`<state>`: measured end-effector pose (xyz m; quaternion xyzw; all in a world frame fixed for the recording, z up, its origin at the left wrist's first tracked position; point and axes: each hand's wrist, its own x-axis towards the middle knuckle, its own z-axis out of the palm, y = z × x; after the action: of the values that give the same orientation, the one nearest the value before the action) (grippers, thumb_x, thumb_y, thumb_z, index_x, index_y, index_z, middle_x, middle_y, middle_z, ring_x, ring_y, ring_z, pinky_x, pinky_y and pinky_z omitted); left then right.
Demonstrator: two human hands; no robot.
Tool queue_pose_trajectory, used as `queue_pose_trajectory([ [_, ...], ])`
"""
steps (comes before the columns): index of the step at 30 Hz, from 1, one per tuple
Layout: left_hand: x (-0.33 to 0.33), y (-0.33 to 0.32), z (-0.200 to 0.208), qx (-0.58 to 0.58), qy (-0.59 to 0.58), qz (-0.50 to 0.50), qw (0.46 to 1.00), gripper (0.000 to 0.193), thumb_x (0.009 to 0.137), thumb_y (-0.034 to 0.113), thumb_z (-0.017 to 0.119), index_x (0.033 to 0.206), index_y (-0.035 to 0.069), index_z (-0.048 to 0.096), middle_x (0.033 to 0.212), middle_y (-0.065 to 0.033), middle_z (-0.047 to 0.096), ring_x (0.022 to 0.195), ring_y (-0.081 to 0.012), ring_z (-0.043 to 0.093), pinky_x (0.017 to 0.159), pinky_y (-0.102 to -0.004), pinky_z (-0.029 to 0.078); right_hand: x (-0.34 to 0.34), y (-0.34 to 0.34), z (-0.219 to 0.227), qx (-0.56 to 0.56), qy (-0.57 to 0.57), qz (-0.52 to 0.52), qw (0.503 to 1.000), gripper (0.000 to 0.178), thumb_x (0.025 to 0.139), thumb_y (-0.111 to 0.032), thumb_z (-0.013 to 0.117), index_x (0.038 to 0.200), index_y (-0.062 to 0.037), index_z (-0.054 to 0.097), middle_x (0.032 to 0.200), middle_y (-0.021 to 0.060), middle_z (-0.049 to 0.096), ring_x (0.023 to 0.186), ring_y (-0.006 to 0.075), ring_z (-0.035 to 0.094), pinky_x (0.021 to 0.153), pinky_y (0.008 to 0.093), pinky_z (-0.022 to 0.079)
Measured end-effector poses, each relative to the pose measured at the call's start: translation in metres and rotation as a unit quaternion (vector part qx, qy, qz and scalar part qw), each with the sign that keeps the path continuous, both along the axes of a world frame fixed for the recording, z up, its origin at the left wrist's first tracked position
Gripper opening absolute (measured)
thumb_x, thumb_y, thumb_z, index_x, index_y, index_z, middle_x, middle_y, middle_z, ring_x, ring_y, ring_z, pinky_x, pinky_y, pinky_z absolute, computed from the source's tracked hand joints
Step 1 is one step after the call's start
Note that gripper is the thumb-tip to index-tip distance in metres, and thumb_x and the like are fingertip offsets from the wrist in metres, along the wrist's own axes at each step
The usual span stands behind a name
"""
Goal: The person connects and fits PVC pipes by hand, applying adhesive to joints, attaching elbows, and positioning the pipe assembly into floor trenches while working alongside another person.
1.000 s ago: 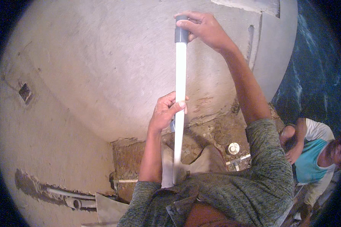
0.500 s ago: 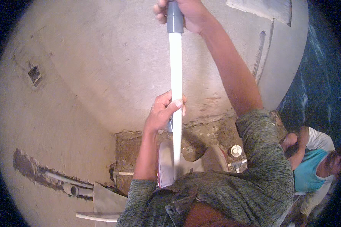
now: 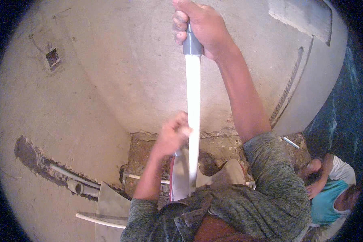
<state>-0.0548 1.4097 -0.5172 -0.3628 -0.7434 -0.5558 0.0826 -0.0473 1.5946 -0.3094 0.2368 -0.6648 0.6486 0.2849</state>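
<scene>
A long white plastic pipe (image 3: 193,88) stands before me, its lower end running down to my lap. On its upper end sits a grey pipe fitting (image 3: 192,43), with the fingers of my right hand (image 3: 203,30) wrapped round it. My left hand (image 3: 173,135), blurred by motion, is beside the pipe lower down, its fingers curled and its thumb at the pipe's left edge. A small bluish-grey thing (image 3: 178,153) shows under the left palm; its kind is hidden.
Plastered walls (image 3: 121,68) surround a strip of broken ground (image 3: 143,151). Pipes (image 3: 77,186) lie in a chased slot at left, by a leaning grey slab (image 3: 109,207). A small light tube (image 3: 291,142) lies at right, near another person (image 3: 330,197) in a turquoise and white top.
The pipe, its fitting and my right hand sit lower in view. My left hand has moved down, its thumb shifting from across the pipe to its left edge. The view has shifted slightly.
</scene>
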Motion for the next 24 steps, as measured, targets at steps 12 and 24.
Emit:
queue_pose_trajectory([
  [12,-0.014,-0.002,0.242,-0.054,0.028,0.021,0.998,0.048,0.096,0.051,0.05,0.11,0.006,0.057,0.09,-0.0112,0.057,0.081,-0.0166,0.056,0.066,-0.0325,0.045,-0.054,-0.044,-0.014,-0.065,0.057,0.243,0.966,0.027,0.094,-0.025,0.052,0.08,-0.0031,0.059,0.066,0.004,0.059,0.054,0.0142,0.058,0.051,0.0298,0.049],
  [24,-0.038,0.011,0.19,0.061,0.076,0.077,0.992,0.05,0.102,0.044,0.041,0.073,0.005,0.051,0.06,0.0002,0.049,0.049,-0.0077,0.049,0.044,-0.0245,0.039,-0.06,-0.054,-0.041,-0.074,0.002,0.239,0.968,0.032,0.097,-0.028,0.048,0.076,-0.0043,0.055,0.062,0.0036,0.055,0.051,0.0136,0.055,0.049,0.0288,0.047],
])
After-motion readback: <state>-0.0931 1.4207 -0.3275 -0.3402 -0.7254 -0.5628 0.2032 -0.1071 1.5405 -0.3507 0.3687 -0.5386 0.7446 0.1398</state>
